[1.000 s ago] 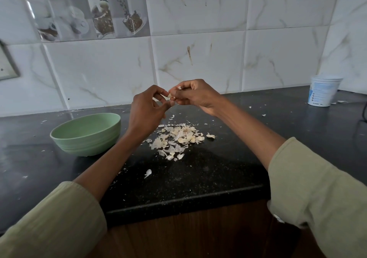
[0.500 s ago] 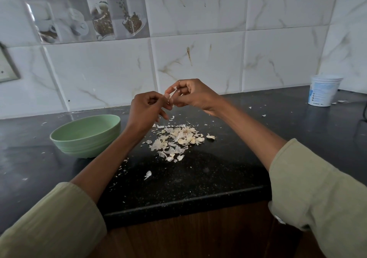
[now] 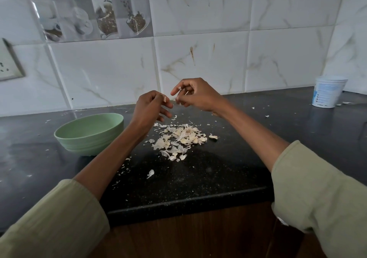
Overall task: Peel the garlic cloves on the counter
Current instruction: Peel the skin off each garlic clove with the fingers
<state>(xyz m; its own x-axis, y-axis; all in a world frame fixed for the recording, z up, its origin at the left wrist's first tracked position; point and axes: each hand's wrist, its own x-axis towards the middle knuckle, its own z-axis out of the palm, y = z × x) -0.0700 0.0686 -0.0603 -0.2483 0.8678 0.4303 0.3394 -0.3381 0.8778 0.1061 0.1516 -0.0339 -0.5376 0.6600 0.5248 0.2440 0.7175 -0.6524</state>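
Your two hands are raised above the counter (image 3: pixel 198 178), over the far side of the peel pile (image 3: pixel 178 138), with a small gap between them. Your left hand (image 3: pixel 151 109) has its thumb and forefinger pinched on a small pale piece, the garlic clove (image 3: pixel 164 98) by my reading; only a sliver shows past the fingertips, so its long axis and which end points where cannot be told. Your right hand (image 3: pixel 195 95) has its fingers curled and pinches a thin strip of skin (image 3: pixel 179 93), which runs roughly upright from thumb tip to forefinger, slightly tilted; a thin pale stem-like bit also sticks out between the fingers. The relation that matters: the clove lies just to the left of the right-hand pinch and a little lower, near but not touching, so the right hand is the free one to come back to it once the strip is let go. Judgement: the strip is off and ready to fall on the pile directly below; the clove may still carry skin, not visible here. The pile sits mid-counter, well back from the front edge, mostly papery skins with several plumper pale pieces in its right half that may be cloves; peeled or not, I cannot tell. The green bowl (image 3: pixel 89 132) stands left of the pile, beside your left forearm; its contents are hidden. A white tub (image 3: pixel 327 93) stands at the far right by the wall.
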